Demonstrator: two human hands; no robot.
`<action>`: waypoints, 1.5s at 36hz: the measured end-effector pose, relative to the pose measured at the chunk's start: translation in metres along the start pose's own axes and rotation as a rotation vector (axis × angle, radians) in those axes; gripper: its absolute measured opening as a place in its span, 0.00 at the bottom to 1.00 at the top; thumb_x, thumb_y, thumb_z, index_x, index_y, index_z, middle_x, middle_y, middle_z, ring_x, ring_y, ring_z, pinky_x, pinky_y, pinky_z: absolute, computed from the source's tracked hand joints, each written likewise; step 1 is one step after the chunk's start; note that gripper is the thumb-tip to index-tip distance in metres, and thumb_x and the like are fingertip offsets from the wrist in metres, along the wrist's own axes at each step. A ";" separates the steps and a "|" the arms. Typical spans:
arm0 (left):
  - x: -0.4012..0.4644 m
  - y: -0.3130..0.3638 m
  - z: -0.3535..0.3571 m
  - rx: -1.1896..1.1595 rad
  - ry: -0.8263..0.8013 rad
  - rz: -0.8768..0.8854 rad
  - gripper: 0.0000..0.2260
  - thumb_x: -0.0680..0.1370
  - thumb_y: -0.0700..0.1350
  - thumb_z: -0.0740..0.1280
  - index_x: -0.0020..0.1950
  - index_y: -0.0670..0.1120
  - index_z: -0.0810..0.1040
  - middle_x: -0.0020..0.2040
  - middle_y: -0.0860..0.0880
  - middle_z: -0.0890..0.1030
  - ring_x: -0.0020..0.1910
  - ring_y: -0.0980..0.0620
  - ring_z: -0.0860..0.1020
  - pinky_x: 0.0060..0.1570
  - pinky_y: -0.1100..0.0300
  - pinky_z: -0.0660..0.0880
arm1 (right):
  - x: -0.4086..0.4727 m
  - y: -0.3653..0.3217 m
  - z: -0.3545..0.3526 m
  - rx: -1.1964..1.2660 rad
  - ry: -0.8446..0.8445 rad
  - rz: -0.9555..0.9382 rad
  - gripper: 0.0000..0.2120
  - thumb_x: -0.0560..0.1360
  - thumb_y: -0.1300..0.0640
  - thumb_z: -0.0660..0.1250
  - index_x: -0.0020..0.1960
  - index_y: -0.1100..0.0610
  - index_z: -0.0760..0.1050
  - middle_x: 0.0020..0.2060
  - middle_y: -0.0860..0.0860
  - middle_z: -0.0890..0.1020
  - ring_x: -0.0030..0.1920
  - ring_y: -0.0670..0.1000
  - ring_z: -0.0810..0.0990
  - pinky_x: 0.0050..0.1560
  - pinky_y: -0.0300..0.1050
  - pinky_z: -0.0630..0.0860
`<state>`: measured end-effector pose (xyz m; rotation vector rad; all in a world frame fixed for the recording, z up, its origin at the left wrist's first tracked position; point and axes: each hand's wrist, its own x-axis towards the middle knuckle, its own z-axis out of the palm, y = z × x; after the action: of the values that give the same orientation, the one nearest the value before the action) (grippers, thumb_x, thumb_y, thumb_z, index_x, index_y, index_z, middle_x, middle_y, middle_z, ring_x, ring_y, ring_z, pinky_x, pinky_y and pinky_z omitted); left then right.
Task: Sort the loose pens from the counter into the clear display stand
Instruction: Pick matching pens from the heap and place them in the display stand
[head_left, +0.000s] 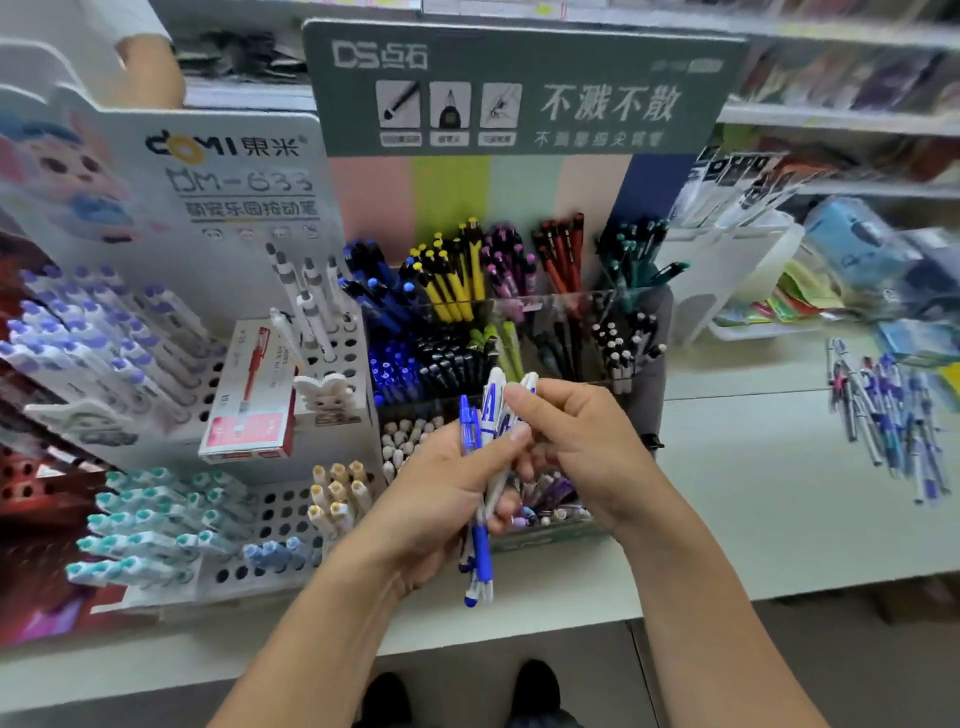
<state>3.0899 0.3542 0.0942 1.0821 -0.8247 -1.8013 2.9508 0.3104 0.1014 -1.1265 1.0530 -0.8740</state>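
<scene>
motion blurs the loose pens (893, 415); hands (519, 467) hide the stand's (639, 364) front.

Two bare forearms, no sleeves in view, black shoes (462, 699) on the feet below

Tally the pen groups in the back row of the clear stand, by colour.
Blue pens: 1 group
Yellow pens: 1 group
Pink pens: 1 group
Red pens: 1 group
Teal pens: 1 group
Total: 5 groups
</scene>
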 end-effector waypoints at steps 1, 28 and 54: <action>0.001 -0.003 0.003 0.001 0.015 0.000 0.12 0.81 0.48 0.64 0.45 0.41 0.76 0.35 0.45 0.76 0.25 0.54 0.70 0.21 0.65 0.68 | -0.001 0.004 -0.005 0.024 -0.017 0.008 0.18 0.80 0.55 0.67 0.44 0.72 0.75 0.29 0.60 0.76 0.23 0.51 0.73 0.24 0.41 0.69; -0.008 -0.050 -0.026 0.145 -0.044 -0.210 0.12 0.84 0.48 0.63 0.66 0.46 0.67 0.35 0.45 0.77 0.27 0.48 0.76 0.26 0.58 0.75 | -0.005 0.061 -0.010 0.098 -0.183 0.254 0.10 0.73 0.59 0.72 0.54 0.61 0.81 0.38 0.56 0.83 0.31 0.47 0.77 0.31 0.37 0.72; 0.025 -0.064 -0.012 0.072 0.065 -0.211 0.06 0.84 0.44 0.63 0.52 0.41 0.73 0.43 0.43 0.83 0.26 0.54 0.68 0.20 0.66 0.63 | -0.022 0.046 -0.071 0.069 0.582 -0.147 0.08 0.80 0.60 0.69 0.43 0.59 0.80 0.31 0.57 0.78 0.27 0.49 0.71 0.27 0.40 0.70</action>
<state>3.0735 0.3572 0.0268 1.3086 -0.7649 -1.9103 2.8782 0.3221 0.0542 -0.9165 1.4074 -1.3954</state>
